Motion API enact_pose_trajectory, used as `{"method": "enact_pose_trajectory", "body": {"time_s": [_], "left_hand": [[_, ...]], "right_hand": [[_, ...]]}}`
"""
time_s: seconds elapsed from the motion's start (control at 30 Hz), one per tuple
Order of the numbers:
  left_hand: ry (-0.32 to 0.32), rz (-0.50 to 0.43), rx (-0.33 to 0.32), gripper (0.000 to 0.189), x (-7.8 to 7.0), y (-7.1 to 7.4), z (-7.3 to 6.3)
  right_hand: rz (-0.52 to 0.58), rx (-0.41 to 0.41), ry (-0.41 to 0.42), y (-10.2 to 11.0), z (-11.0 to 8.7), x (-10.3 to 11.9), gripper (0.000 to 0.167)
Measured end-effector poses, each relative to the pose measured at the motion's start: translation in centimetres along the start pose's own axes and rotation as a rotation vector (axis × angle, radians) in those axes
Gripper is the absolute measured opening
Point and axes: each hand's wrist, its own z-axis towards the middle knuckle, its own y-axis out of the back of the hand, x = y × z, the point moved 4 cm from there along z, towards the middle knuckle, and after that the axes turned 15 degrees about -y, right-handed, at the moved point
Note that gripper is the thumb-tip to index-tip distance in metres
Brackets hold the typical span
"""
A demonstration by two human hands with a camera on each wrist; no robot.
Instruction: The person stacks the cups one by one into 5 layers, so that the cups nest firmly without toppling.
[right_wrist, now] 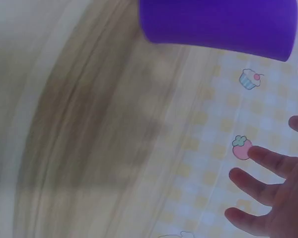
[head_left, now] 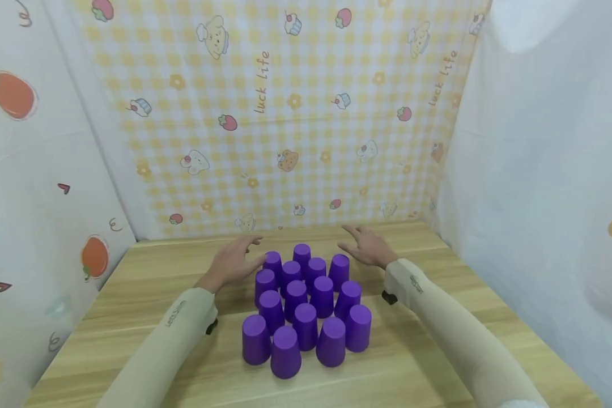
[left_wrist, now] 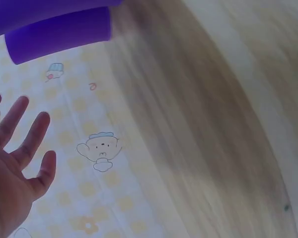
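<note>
Several purple cups (head_left: 296, 301) stand upside down in a close cluster on the wooden table, their flat bases facing up. My left hand (head_left: 232, 262) is beside the far left of the cluster, its thumb tip close to a back-left cup (head_left: 272, 263); whether they touch I cannot tell. To the far right, my right hand (head_left: 368, 247) hovers near another cup (head_left: 339, 272), fingers spread. In the left wrist view the left hand (left_wrist: 15, 168) holds nothing, with purple cups (left_wrist: 59, 34) above it. A purple cup (right_wrist: 218, 25) also appears above the right hand (right_wrist: 283, 188), which is empty.
The wooden tabletop (head_left: 148, 294) extends around the cups. Behind it hangs a yellow checked cloth (head_left: 306, 141) with cartoon prints. Pale cloth walls stand on the left (head_left: 41, 153) and right (head_left: 540, 170).
</note>
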Motion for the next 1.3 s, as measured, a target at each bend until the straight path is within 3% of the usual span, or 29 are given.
{"method": "enact_pose_trajectory", "body": {"time_s": [0.2,0.4,0.63,0.77,1.0,1.2,1.3], "left_hand": [[0.026,-0.163,0.032,0.055,-0.1,-0.3,0.4],[0.041,-0.226,0.063,0.058,0.2,-0.7,0.4],[0.122,-0.333,0.044,0.058,0.7,-1.3,0.2],[0.121,-0.392,0.029,0.057,0.7,-1.7,0.7],[0.125,-0.478,0.065,0.056,0.5,-2.4,1.5],[0.121,-0.482,0.104,0.036,0.5,-2.4,1.8],[0.124,-0.48,0.123,0.037,0.6,-2.4,1.9]], "right_hand": [[0.141,0.113,0.007,0.2,0.7,1.3,0.068],[0.242,0.214,0.023,0.6,1.3,3.2,0.063],[0.35,0.268,0.065,1.3,2.0,5.8,0.057],[0.374,0.283,0.074,1.2,2.0,6.3,0.053],[0.409,0.311,0.098,0.3,2.6,6.7,0.053],[0.401,0.362,0.098,-0.2,3.0,6.9,0.054],[0.394,0.367,0.095,-0.2,3.3,7.0,0.055]]}}
